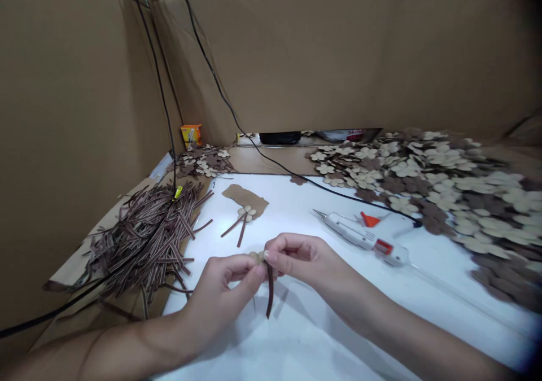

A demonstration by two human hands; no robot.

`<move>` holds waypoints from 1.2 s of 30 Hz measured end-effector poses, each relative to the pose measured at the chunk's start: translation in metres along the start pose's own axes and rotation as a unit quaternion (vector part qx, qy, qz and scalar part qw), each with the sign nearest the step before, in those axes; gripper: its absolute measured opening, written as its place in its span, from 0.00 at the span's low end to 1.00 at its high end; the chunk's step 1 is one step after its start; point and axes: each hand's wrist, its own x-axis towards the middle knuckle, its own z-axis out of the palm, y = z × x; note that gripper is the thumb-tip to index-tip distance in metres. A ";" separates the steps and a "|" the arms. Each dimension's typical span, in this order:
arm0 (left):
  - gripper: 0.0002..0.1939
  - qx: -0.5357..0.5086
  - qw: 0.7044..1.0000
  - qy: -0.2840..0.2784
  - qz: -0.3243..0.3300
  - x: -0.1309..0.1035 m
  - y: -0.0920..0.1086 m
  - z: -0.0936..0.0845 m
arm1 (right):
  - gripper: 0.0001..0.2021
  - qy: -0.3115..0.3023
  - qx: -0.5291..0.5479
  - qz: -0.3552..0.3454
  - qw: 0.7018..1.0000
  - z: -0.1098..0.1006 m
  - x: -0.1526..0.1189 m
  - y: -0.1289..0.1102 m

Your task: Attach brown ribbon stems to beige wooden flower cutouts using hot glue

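Near the front middle, my left hand [231, 282] pinches a small beige flower piece [255, 256] between thumb and fingers. My right hand [298, 257] closes on the same piece from the right, its fingertips touching it. A dark brown strip [270, 293] hangs down from between the fingertips. Beyond my hands, a beige flower with brown strips [247, 213] lies on a torn piece of brown cardboard [241, 196]. To the right, a white glue gun with a red part [353, 232] rests on the white table [288, 197].
A large heap of brown strips [148, 237] lies at left. Beige and brown flower pieces [444, 183] are piled at right, with a smaller pile [205, 161] at back left beside an orange box [191, 135]. Cardboard walls [339, 53] surround the table; a black cable [224, 99] crosses it.
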 end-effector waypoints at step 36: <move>0.12 -0.041 0.999 0.006 -0.035 -0.001 0.001 0.000 | 0.14 -0.041 0.066 0.019 0.997 0.000 -0.004 -0.002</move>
